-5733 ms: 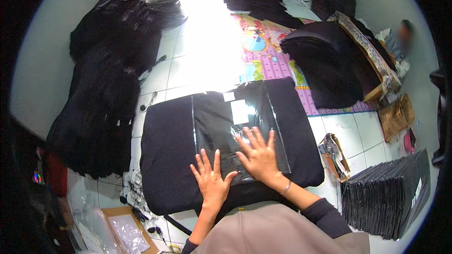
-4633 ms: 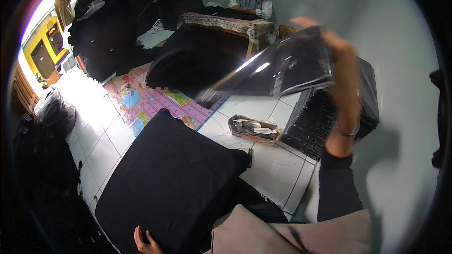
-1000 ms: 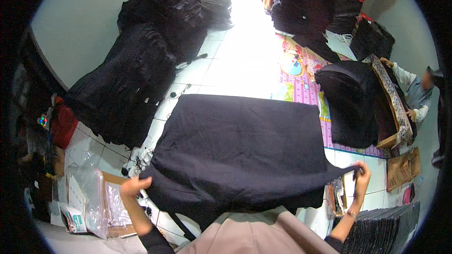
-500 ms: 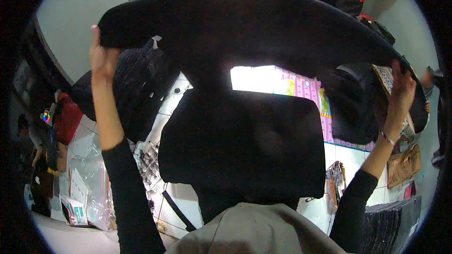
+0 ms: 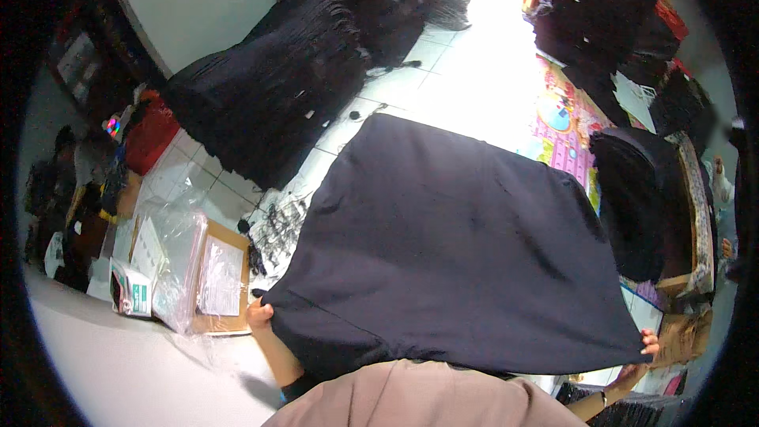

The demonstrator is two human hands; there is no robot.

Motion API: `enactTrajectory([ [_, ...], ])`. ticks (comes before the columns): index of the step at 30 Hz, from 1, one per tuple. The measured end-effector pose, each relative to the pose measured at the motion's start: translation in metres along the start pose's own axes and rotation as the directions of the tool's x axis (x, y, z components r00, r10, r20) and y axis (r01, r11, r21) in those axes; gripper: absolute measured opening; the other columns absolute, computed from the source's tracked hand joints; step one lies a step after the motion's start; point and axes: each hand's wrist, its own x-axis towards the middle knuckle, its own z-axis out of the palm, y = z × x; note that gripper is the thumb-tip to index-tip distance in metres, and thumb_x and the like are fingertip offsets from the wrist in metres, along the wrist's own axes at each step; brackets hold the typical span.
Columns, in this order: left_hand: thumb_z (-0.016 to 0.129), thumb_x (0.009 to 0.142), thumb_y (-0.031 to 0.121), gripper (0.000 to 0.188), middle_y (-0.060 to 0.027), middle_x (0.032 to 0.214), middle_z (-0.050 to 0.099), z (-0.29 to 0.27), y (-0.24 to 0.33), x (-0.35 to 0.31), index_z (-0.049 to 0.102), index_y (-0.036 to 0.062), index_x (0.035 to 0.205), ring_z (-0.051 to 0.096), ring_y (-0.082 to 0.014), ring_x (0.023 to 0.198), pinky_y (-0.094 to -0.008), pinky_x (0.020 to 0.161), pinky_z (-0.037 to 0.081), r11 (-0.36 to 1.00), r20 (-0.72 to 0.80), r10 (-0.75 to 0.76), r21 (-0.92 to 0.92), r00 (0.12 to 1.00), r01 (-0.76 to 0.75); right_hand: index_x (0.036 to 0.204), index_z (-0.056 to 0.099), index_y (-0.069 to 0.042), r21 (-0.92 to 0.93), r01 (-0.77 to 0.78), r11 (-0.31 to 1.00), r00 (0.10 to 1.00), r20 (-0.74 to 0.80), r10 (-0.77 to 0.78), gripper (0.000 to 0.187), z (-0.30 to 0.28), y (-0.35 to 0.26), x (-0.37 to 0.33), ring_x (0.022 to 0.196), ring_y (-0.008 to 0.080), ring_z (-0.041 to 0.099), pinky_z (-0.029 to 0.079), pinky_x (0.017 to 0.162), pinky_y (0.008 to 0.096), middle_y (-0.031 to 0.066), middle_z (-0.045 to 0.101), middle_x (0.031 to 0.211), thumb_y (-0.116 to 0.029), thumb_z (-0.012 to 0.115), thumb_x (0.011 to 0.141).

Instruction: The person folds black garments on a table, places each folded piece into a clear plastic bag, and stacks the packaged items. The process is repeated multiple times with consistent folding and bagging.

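Observation:
A wide sheet of black cloth [image 5: 466, 245] is stretched out in front of me, falling away from my lap toward the tiled floor. Whether it is a cut piece or a sewn garment, I cannot tell. My left hand [image 5: 259, 316] pinches its near left corner, fingers closed on the edge. At the near right corner my right hand [image 5: 637, 362] grips the cloth, fingertips curled over the edge. Between the hands the fabric is fairly taut, with soft creases toward the left corner.
Long heaps of black fabric [image 5: 277, 87] lie at the far left, with more black cloth [image 5: 593, 8] at the far right. A pink patterned mat [image 5: 563, 146] is beyond the cloth. Left stands a plastic-wrapped box [image 5: 221, 277]; right, a black stack [image 5: 632, 198] beside a wooden frame [image 5: 700, 237].
Both hands have come down and in toward my body, bringing the raised cloth edge with them. The cloth now lies lower and spread, uncovering the floor and fabric heaps beyond.

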Motion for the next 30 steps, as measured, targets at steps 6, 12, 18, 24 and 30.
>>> enactTrajectory([
  [6, 0.056, 0.097, 0.042, 0.048, -0.0098, 0.093, 0.070, 0.012, 0.130, 0.149, 0.065, -0.0043, 0.105, 0.067, -0.0191, 0.084, -0.0319, 0.073, 0.053, 0.798, -0.043, 0.431, -0.448, 0.902, -0.402, 0.109, 0.054, -0.008, -0.160, -0.213, 0.964, 0.977, -0.041, 0.209, 0.026, 0.021, 0.058, 0.121, 0.086, 0.0125, 0.052, 0.045, 0.083, 0.0280, 0.0046, 0.053, 0.097, -0.032, 0.051, 0.101],
  [12, 0.061, 0.091, 0.050, 0.053, -0.0087, 0.099, 0.069, 0.036, 0.202, 0.231, 0.069, -0.0005, 0.105, 0.063, -0.0156, 0.084, -0.0289, 0.068, 0.046, 0.856, -0.488, 0.493, 0.419, 0.721, -0.302, 0.101, 0.065, -0.001, -0.246, -0.585, 0.773, 0.801, -0.024, 0.599, 0.046, 0.064, 0.172, 0.164, 0.089, 0.0105, 0.054, 0.044, 0.083, 0.0255, 0.0012, 0.061, 0.096, -0.043, 0.046, 0.102],
  [18, 0.077, 0.081, 0.037, 0.048, -0.0032, 0.050, 0.050, 0.059, 0.157, 0.198, 0.061, -0.0043, 0.063, 0.044, -0.0095, 0.049, -0.0318, 0.049, 0.034, 0.530, -0.432, 0.725, 0.848, 0.537, -0.033, 0.083, 0.065, 0.002, -0.630, -0.594, 0.501, 0.751, -0.212, 0.625, 0.053, 0.091, 0.185, 0.105, 0.068, 0.0119, 0.052, 0.044, 0.063, 0.0302, 0.0015, 0.062, 0.075, -0.048, 0.057, 0.096],
  [24, 0.079, 0.080, 0.015, 0.037, 0.0073, 0.057, 0.043, 0.035, 0.148, 0.163, 0.051, 0.0068, 0.057, 0.034, -0.0027, 0.055, -0.0241, 0.050, 0.024, 0.729, -0.479, 0.648, 0.615, 0.592, -0.301, 0.096, 0.063, 0.007, -0.763, -0.372, 0.529, 0.928, -0.320, 0.190, 0.033, 0.098, 0.129, 0.097, 0.078, 0.0160, 0.060, 0.049, 0.073, 0.0323, 0.0139, 0.069, 0.087, -0.024, 0.071, 0.087],
  [30, 0.080, 0.079, 0.013, 0.036, 0.0083, 0.060, 0.048, 0.025, 0.092, 0.154, 0.051, 0.0093, 0.058, 0.036, -0.0007, 0.055, -0.0207, 0.051, 0.026, 0.840, -0.546, 0.535, 0.427, 0.644, -0.335, 0.095, 0.063, 0.004, -0.732, -0.504, 0.458, 0.851, -0.331, 0.408, 0.031, 0.091, 0.102, 0.040, 0.075, 0.0180, 0.061, 0.048, 0.071, 0.0336, 0.0143, 0.066, 0.080, -0.026, 0.067, 0.091],
])
